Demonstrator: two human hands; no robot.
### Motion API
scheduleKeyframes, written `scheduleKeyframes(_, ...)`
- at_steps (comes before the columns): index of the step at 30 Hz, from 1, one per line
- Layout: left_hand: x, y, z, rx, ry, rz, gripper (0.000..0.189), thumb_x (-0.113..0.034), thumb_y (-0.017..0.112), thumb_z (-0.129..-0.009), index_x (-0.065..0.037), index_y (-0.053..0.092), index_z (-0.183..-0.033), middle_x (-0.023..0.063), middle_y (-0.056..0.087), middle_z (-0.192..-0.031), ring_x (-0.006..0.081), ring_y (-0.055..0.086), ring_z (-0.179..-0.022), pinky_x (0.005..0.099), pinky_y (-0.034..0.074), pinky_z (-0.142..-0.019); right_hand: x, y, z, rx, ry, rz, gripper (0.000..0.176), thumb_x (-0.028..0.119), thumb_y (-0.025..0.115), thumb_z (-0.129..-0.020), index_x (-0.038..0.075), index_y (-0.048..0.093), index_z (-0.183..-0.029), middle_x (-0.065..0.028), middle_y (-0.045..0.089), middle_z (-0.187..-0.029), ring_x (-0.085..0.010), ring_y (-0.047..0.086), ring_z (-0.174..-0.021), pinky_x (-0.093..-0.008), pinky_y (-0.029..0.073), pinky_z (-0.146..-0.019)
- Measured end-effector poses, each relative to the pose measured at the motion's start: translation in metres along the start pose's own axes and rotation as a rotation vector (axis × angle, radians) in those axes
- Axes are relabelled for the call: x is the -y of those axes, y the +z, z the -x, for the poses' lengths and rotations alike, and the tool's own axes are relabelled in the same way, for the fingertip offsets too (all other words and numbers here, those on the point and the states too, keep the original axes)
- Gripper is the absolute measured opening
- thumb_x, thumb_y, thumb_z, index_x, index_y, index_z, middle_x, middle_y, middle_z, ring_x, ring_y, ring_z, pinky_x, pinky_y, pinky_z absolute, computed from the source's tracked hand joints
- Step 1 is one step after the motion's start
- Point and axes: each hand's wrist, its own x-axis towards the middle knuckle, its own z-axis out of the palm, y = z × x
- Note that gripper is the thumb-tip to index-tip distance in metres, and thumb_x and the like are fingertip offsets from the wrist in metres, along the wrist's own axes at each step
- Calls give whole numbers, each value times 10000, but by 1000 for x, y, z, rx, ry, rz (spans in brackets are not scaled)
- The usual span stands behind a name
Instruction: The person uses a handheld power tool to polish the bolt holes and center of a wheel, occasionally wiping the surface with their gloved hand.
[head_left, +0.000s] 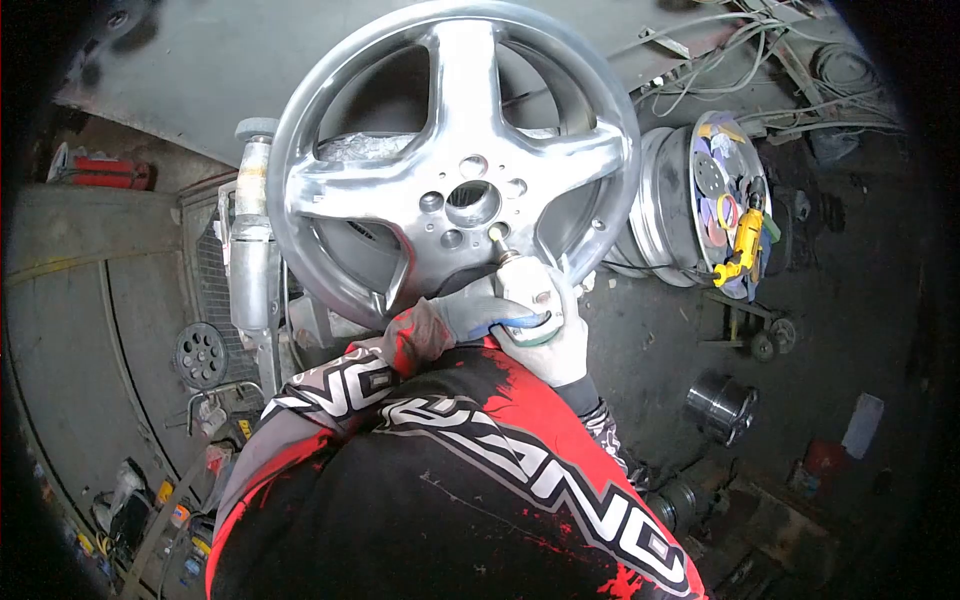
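A bare-metal five-spoke alloy wheel (468, 80) stands in front of me, its face towards me. Both gloves are closed around a compact, pale die grinder (526, 284). Its small rounded yellowish tip is at one of the lug holes below the hub bore. My left hand (468, 312), in a grey glove, wraps the tool's body from the left, with blue showing at its fingers. From the right and below, my right hand (562, 348) grips it in a whitish glove. Part of the grinder's rear is covered by the fingers.
Right of the wheel, another rim (655, 200) lies on its side, holding sanding discs and a yellow power tool (744, 245). Hoses and cables (740, 60) tangle at upper right. A metal cylinder on a stand (254, 280) rises at left. A shiny rim (720, 407) rests on the floor.
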Motion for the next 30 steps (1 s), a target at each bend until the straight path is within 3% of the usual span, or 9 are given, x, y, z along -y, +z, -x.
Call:
scheduleKeyframes(10, 6, -9, -4, 84, 14, 16, 482, -70, 658, -880, -51, 505, -1337, 65, 586, -1240, 163, 552, -1188, 311, 451, -1026, 3, 2, 4, -31, 53, 85, 939, 286, 901, -628, 105, 409, -1407, -209, 677, -1119, -360, 701, -990, -427, 587, -819)
scheduleKeyframes(16, 4, -7, -3, -105, -14, 156, 530, -49, 663, -859, -68, 494, -1361, 70, 578, -1267, 160, 550, -1201, 319, 442, -1042, 6, 0, -4, -34, -8, 27, 918, 298, 894, -633, 115, 426, -1402, -214, 690, -1073, -372, 703, -966, -436, 589, -799)
scheduleKeyframes(18, 15, -31, -14, 113, 818, -1125, 524, -52, 660, -875, -65, 496, -1373, 84, 556, -1315, 184, 525, -1248, 335, 419, -1071, 3, -1, -1, -71, -25, 41, 923, 301, 893, -633, 117, 424, -1406, -215, 690, -1073, -374, 703, -965, -440, 588, -800)
scheduleKeyframes(19, 21, -31, -12, 111, 818, -1124, 524, -52, 660, -875, -65, 496, -1373, 84, 556, -1315, 184, 525, -1248, 335, 419, -1071, 1, 0, 2, -59, 4, 43, 927, 301, 893, -634, 112, 421, -1409, -216, 691, -1072, -374, 704, -963, -441, 588, -800)
scheduleKeyframes(21, 28, -22, -7, -9, 15, -66, 506, -7, 643, -852, -47, 511, -1339, 87, 599, -1257, 181, 563, -1204, 334, 470, -1008, 0, 0, 4, -47, 34, 43, 932, 302, 892, -634, 107, 418, -1413, -216, 691, -1072, -375, 704, -961, -443, 588, -800)
scheduleKeyframes(25, 21, -11, -1, -118, 42, 214, 516, -6, 651, -844, -47, 507, -1338, 89, 610, -1237, 177, 576, -1187, 332, 476, -1000, 1, -1, -2, 11, 15, 32, 929, 317, 892, -639, 103, 420, -1410, -221, 692, -1065, -380, 704, -956, -439, 591, -788)
scheduleKeyframes(27, 21, -21, -6, -75, 161, -202, 520, 0, 650, -838, -51, 505, -1335, 88, 622, -1214, 180, 597, -1158, 332, 482, -998, 1, -2, -2, 1, -8, 30, 931, 322, 892, -639, 102, 420, -1410, -225, 693, -1055, -382, 705, -950, -438, 592, -781)
scheduleKeyframes(28, 19, -19, -7, -73, 161, -201, 520, 0, 650, -838, -51, 505, -1335, 88, 622, -1214, 180, 597, -1158, 332, 482, -998, 2, -1, 0, -33, -1, 54, 930, 323, 892, -639, 100, 420, -1409, -227, 694, -1048, -383, 707, -941, -437, 592, -774)
scheduleKeyframes(30, 14, -12, -8, -17, -30, 156, 523, 4, 642, -840, -50, 503, -1341, 83, 629, -1204, 185, 611, -1138, 328, 483, -999, 2, 0, 3, -67, 12, 77, 930, 325, 891, -639, 98, 421, -1408, -229, 695, -1041, -385, 709, -933, -436, 593, -767)
